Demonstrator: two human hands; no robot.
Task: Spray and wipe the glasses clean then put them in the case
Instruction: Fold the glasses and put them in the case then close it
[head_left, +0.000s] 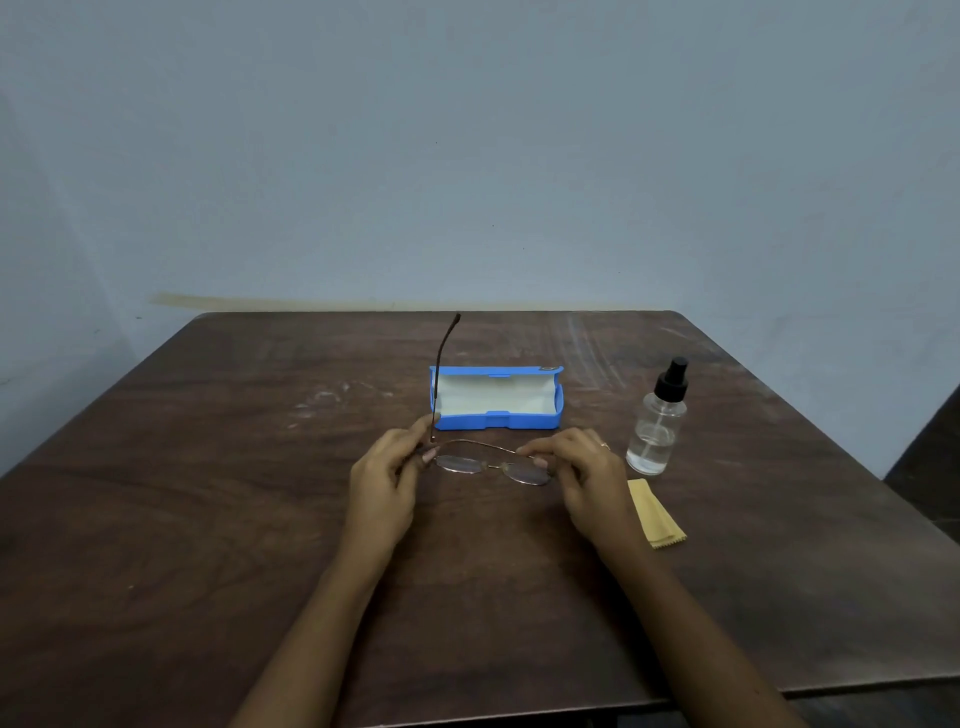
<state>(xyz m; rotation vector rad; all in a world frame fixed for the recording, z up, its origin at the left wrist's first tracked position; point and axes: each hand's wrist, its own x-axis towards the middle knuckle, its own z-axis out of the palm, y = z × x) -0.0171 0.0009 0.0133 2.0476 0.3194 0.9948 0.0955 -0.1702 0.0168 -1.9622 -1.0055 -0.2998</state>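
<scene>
Two hands hold the glasses (491, 465) in the head view, just in front of the case (498, 422) on the side nearer the person. The left hand (387, 475) pinches the frame's left end at the hinge with curled fingertips. The right hand (582, 467) grips the right end, fingers bent over it, and wears a thin ring (604, 445). The glasses sit low over the table (208, 493); whether they touch it cannot be told.

The frame is thin wire of a golden-brown tone, with two small oval lenses that look faintly grey. One temple arm (442, 364) is dark and slender with a slightly curved tip. It stands unfolded and crosses in front of the case's left end, its tip reaching past the lid. The other temple lies folded along the back of the lenses, a fine curved line running from hinge to hinge.

The case is a long box of bright blue plastic with rounded corners. It lies open, its lid raised at the back, showing a smooth pale lining and a small clasp tab at the middle of its front wall.

Right of the case, near but apart, stands a clear round spray bottle (655, 431) with a black pump top and some clear liquid in it. Right of the case and nearer the person lies a folded yellow cloth (657, 514) with a zigzag edge, partly hidden behind the right wrist. The table is dark brown wood with visible grain and whitish scuffs left of the case and behind it. Beyond the case rises a plain pale blue-grey wall (467, 156).
</scene>
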